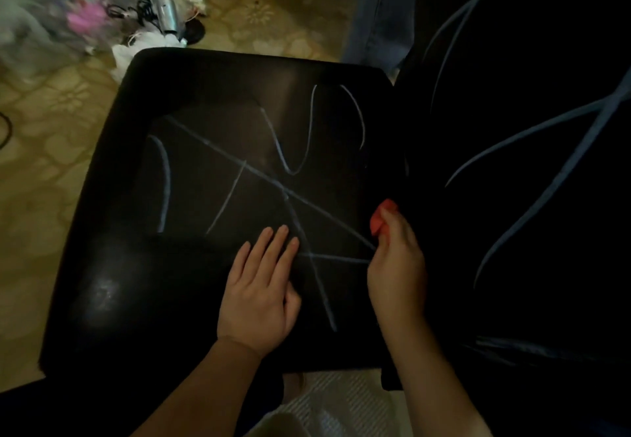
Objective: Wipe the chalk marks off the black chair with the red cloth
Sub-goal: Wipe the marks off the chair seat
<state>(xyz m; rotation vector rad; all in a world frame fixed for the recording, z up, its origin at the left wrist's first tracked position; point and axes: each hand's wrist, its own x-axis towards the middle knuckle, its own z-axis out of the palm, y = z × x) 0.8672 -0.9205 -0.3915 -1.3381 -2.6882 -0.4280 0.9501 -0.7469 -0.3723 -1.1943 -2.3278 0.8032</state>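
A small red cloth (383, 218) is gripped in the right hand (397, 262). The left hand (259, 286) is laid flat on the glossy black chair seat (112, 248), with pale chalk marks (166, 177) spread ahead of it.

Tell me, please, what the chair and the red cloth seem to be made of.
Chair: probably hard moulded plastic, smooth and half-glossy; its corners are rounded and light glares softly on it. Painted wood is possible.
Cloth: seemingly soft fabric, matt red; it bunches inside the right hand, which hides most of it, so the weave cannot be told.
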